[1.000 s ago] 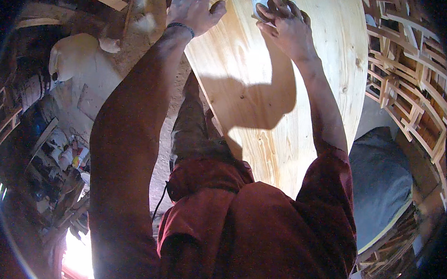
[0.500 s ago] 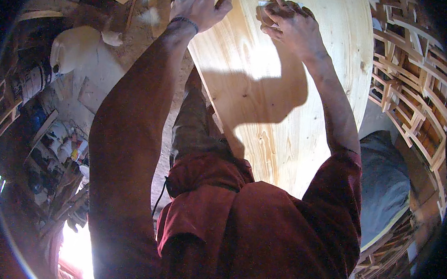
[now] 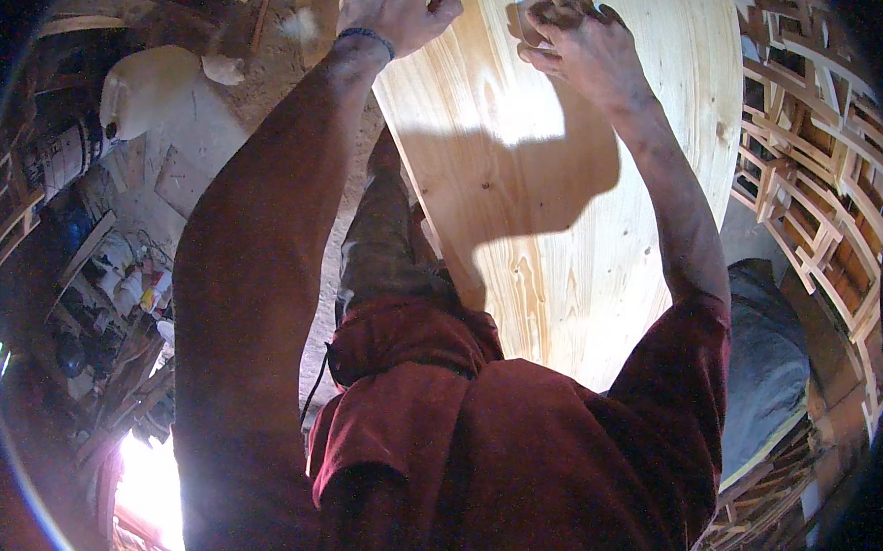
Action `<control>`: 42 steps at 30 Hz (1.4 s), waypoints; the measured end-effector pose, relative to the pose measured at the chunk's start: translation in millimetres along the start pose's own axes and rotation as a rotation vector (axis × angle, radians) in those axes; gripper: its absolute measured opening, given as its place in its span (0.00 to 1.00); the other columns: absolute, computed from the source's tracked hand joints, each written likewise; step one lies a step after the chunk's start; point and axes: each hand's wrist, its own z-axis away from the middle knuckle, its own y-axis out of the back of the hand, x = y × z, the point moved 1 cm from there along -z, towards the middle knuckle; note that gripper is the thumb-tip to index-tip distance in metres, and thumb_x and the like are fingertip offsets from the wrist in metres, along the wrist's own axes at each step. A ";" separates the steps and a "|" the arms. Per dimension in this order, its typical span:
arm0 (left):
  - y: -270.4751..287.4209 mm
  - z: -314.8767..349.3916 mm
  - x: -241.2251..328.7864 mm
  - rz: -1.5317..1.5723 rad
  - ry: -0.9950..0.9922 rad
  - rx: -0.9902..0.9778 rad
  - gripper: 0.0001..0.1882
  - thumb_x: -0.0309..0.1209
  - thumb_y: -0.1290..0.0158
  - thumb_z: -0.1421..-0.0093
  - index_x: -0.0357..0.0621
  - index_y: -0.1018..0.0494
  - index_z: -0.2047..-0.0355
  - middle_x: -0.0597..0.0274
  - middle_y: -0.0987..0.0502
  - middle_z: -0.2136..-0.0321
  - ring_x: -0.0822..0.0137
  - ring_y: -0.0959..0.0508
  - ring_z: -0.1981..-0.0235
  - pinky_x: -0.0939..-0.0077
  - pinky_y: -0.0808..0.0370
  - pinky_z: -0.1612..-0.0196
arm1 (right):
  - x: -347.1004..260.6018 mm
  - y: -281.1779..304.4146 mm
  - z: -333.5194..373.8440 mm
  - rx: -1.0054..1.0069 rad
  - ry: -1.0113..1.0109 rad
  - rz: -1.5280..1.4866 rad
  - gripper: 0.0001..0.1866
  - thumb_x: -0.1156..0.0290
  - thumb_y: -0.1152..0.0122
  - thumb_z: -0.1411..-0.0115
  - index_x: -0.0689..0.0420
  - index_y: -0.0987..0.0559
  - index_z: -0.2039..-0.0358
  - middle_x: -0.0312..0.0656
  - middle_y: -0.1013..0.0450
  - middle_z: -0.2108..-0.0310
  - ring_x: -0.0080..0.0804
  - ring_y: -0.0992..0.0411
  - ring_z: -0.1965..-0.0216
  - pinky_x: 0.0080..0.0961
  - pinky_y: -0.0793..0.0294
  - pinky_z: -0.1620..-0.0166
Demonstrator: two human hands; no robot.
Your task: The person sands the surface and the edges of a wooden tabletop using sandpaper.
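A broad pale wooden panel (image 3: 570, 271) with visible grain and knots lies under both hands. My left hand (image 3: 399, 16) rests at its left edge near the top of the picture, the thumb spread apart. Its fingertips are cut off by the upper rim. Farther right, my right hand (image 3: 592, 41) presses on the panel's face with curled fingers. Beneath those fingers is a small flat piece of sandpaper (image 3: 519, 19), brownish with a pale edge, mostly covered by the hand. A dark shadow of my upper body falls across the wood.
Stacked wooden frames (image 3: 811, 164) line the right side. Below them sits a dark grey-blue covered bulk (image 3: 763, 358). On the left are a whitish plastic container (image 3: 152, 91) and cluttered scraps (image 3: 126, 281). Bright light enters at lower left.
My right hand and forearm have shifted slightly to the right across the panel, the sandpaper still under the fingers. My left hand stays at the panel's edge.
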 end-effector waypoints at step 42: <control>-4.9 1.7 -4.8 -0.029 -0.001 0.032 0.33 0.51 0.46 0.40 0.43 0.29 0.41 0.46 0.26 0.44 0.47 0.29 0.40 0.46 0.32 0.40 | 12.3 -17.9 11.0 -0.015 0.143 0.069 0.17 0.52 0.37 0.39 0.45 0.19 0.54 0.39 0.23 0.56 0.33 0.22 0.60 0.40 0.21 0.69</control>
